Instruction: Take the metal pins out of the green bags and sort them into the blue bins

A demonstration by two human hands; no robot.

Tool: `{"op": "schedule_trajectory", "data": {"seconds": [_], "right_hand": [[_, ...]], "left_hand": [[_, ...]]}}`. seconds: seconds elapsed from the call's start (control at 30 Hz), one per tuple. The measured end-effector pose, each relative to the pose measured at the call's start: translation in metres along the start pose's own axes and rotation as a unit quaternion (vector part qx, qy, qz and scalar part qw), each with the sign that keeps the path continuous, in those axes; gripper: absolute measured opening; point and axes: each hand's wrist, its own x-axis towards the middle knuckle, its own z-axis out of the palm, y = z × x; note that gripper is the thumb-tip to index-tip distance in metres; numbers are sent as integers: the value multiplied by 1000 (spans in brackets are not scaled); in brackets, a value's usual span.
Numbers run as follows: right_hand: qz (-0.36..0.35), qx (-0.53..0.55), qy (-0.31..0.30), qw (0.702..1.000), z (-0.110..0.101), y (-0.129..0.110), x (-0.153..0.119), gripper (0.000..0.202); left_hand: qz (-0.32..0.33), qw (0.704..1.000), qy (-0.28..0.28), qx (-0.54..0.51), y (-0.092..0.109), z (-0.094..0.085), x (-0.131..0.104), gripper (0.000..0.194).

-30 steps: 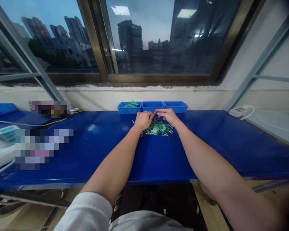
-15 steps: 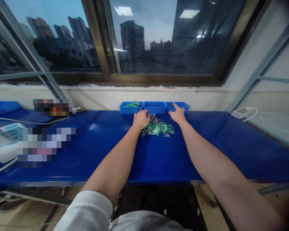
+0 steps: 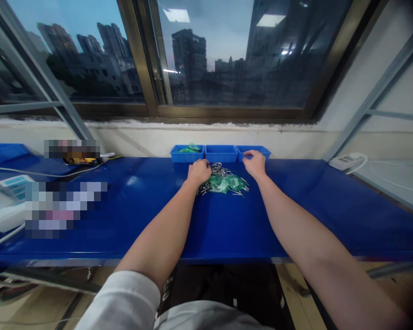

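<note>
A loose pile of thin metal pins or screws [image 3: 218, 169], too small to name exactly, lies mid-table with green-tinted plastic bags [image 3: 229, 183] among it. My left hand [image 3: 199, 171] rests at the pile's left edge, its fingers curled down; what they hold is hidden. My right hand [image 3: 256, 164] hovers in front of the right blue bin [image 3: 265, 152], right of the pile. Its index finger and thumb point left, slightly apart, with nothing visible between them. Beside that bin stand the middle blue bin [image 3: 220, 158] and the left blue bin [image 3: 187, 158], which holds green plastic bags [image 3: 190, 148].
The blue table [image 3: 234, 229] runs below a window. At the left stand a white device [image 3: 7, 201], blurred items and another blue bin [image 3: 7, 152]. A white power strip [image 3: 346, 160] with a cable lies far right, near a grey metal frame [image 3: 382, 87].
My right hand has drawn its stretched index finger back from over the right bin, and its fingers are now more bent. My left hand has shifted slightly left and down at the pile.
</note>
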Motion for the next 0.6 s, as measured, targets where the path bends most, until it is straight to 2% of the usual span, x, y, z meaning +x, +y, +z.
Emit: {"op": "schedule_trajectory", "data": {"seconds": [0.13, 0.23, 0.37, 0.6], "right_hand": [[-37, 37, -160, 986, 2, -6, -5, 25], [-41, 14, -224, 974, 4, -7, -7, 17], [-53, -15, -256, 965, 7, -3, -5, 13], [-90, -44, -246, 964, 13, 2, -6, 14]], "left_hand": [[10, 1000, -17, 7, 0, 1, 0, 34], [16, 1000, -18, 6, 1, 1, 0, 34], [15, 1000, -18, 1, 3, 0, -1, 32], [34, 999, -1, -19, 3, 0, -1, 29]]}}
